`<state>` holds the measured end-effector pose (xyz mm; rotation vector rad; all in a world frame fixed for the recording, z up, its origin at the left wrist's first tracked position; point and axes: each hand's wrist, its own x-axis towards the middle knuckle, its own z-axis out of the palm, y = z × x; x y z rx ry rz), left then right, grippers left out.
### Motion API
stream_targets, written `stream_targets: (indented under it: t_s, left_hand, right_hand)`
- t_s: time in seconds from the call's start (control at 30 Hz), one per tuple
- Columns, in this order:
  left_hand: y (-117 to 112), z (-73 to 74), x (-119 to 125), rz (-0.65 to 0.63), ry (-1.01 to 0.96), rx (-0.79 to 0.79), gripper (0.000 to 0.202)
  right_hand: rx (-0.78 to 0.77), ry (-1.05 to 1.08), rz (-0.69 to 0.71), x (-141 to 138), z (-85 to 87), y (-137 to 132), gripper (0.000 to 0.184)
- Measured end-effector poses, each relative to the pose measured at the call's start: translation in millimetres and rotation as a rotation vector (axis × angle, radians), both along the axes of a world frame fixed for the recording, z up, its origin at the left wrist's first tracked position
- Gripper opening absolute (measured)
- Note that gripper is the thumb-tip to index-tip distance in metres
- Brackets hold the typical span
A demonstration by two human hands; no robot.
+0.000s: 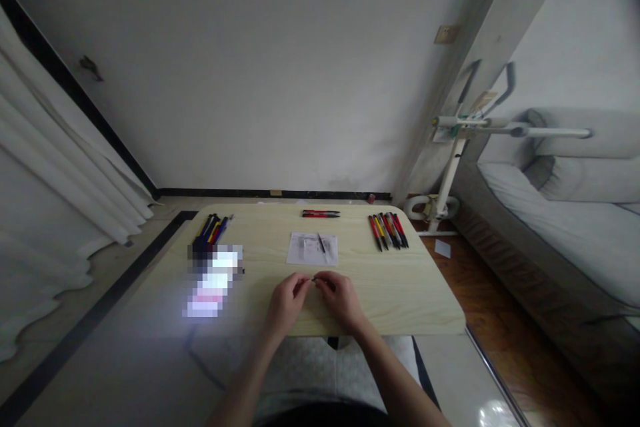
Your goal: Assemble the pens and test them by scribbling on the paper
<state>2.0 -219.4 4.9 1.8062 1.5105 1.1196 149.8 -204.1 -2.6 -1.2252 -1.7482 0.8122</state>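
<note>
Over pale wood-grain table (pixel 400 300), six o'clock — pinching tiny dark piece (pixel 314 280) between left hand (pixel 289 291) and right hand (pixel 342 292), probably for precision.

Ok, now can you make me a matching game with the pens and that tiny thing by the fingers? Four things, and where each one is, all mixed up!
Things:
1. lone dark pen
2. pair of red-and-black pens
3. neat row of mixed-colour pens
4. small dark piece

Places:
A. near the right edge of the table
B. between the fingertips of the left hand and right hand
C. on the white paper
D. by the middle of the table's far edge

Pairs: 1-C, 2-D, 3-A, 4-B
</note>
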Motion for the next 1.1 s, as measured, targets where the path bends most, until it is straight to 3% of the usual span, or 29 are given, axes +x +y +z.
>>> stream_targets:
  t_s: [0.47,1.1]
  left_hand:
    - [2.6,-8.7,-1.5,-0.004,0.009,-0.013,0.018]
    - [2.2,-8.6,-1.9,-0.019,0.082,-0.001,0.019]
  right_hand:
    - [0.01,-0.033,0.018,0.1,5.1,-0.1,0.018]
    - [0.02,-0.054,0.006,0.0,6.4,-1.4,0.018]
